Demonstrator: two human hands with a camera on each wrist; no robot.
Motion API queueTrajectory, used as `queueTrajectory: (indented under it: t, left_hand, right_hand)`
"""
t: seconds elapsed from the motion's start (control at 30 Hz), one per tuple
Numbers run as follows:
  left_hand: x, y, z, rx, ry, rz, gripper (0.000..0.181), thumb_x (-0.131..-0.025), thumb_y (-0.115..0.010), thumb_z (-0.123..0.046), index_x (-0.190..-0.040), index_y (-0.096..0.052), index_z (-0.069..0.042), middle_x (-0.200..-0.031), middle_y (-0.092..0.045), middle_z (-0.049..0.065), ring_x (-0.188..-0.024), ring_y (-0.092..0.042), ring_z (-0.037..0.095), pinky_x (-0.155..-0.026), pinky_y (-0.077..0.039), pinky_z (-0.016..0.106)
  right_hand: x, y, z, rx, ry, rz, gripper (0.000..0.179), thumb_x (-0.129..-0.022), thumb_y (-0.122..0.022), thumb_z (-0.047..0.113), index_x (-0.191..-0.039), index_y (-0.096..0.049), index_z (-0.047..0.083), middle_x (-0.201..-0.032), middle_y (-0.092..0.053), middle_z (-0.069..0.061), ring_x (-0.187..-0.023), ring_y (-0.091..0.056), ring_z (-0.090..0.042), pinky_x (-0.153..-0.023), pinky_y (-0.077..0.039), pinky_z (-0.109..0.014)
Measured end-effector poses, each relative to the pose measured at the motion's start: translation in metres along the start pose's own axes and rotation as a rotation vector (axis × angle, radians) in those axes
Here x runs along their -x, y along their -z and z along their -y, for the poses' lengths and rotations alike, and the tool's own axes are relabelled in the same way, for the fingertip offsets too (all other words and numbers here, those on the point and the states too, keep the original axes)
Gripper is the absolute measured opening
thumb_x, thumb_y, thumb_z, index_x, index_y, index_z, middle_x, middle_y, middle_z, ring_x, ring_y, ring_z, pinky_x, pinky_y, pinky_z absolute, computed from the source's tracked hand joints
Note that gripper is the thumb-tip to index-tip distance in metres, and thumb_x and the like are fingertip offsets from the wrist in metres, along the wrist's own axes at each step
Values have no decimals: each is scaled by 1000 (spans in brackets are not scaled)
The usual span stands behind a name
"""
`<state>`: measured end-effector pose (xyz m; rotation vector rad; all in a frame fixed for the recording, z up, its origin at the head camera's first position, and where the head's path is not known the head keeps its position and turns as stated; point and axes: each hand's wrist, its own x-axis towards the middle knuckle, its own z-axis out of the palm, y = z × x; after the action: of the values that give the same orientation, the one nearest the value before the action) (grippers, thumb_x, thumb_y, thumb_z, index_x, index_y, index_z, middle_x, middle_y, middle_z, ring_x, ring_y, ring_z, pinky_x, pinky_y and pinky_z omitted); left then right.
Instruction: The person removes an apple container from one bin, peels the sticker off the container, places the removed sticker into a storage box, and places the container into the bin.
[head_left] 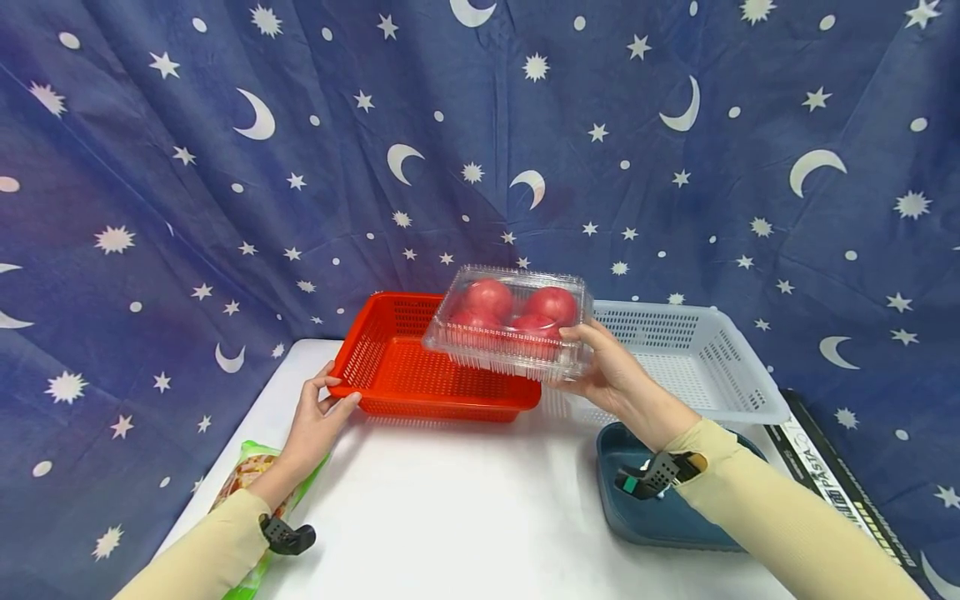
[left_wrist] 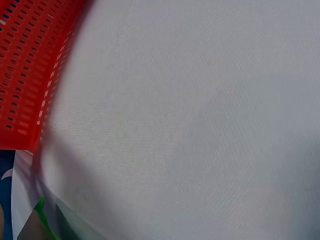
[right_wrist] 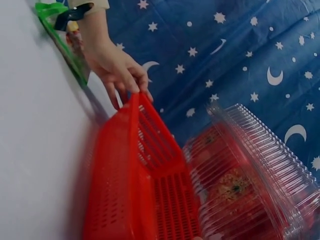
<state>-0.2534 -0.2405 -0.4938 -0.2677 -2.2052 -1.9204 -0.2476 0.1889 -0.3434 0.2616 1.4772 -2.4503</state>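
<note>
My right hand [head_left: 611,375] grips the right end of a clear plastic clamshell box [head_left: 450,333], its thumb on top. Several round red fruits [head_left: 487,298] show through the lid. The box is held up, slightly tilted, over the right part of a red perforated basket [head_left: 420,367]. At that basket's near left corner, my left hand [head_left: 317,421] pinches the rim between thumb and fingers. From the right wrist view, the left hand [right_wrist: 117,67] is on the basket's corner, and the clear box [right_wrist: 260,165] appears beside the basket's inside.
A white perforated basket [head_left: 720,358] stands at the right rear. In front of it is a dark blue tub [head_left: 637,529], partly under my right forearm. A green-edged food packet [head_left: 247,471] lies under my left forearm. Beside the tub lies a black box marked PASTA [head_left: 832,483]. A star-patterned curtain [head_left: 480,125] hangs behind.
</note>
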Motion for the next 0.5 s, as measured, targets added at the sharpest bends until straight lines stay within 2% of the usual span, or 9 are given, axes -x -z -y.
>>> queueTrajectory:
  t: [0.17, 0.37, 0.5]
  left_hand:
    - [1, -1, -1, 4, 2, -7, 52, -100, -67, -9, -132, -30, 9, -169, -12, 13, -132, -46, 45, -88, -52, 13]
    - [0, -3, -1, -3, 1, -27, 50, -100, -67, -8, -130, -31, 10, -168, -14, 13, -128, -49, 42, -87, -53, 14]
    - [0, -3, 0, -9, 4, -41, 50, -99, -68, -8, -130, -32, 8, -168, -17, 12, -126, -51, 38, -87, -53, 15]
  right_hand:
    - [-15, -6, -1, 3, -10, -2, 61, -97, -58, 12, -151, -36, 29, -141, -41, -13, -125, -43, -38, -105, -43, -62]
    - [-32, -15, -2, 38, -25, -10, 56, -93, -62, 13, -145, -45, 27, -139, -44, -14, -121, -47, -38, -99, -49, -58]
    - [-43, -22, -6, 46, -31, -29, 56, -91, -64, 13, -143, -47, 26, -138, -45, -15, -122, -47, -39, -100, -48, -62]
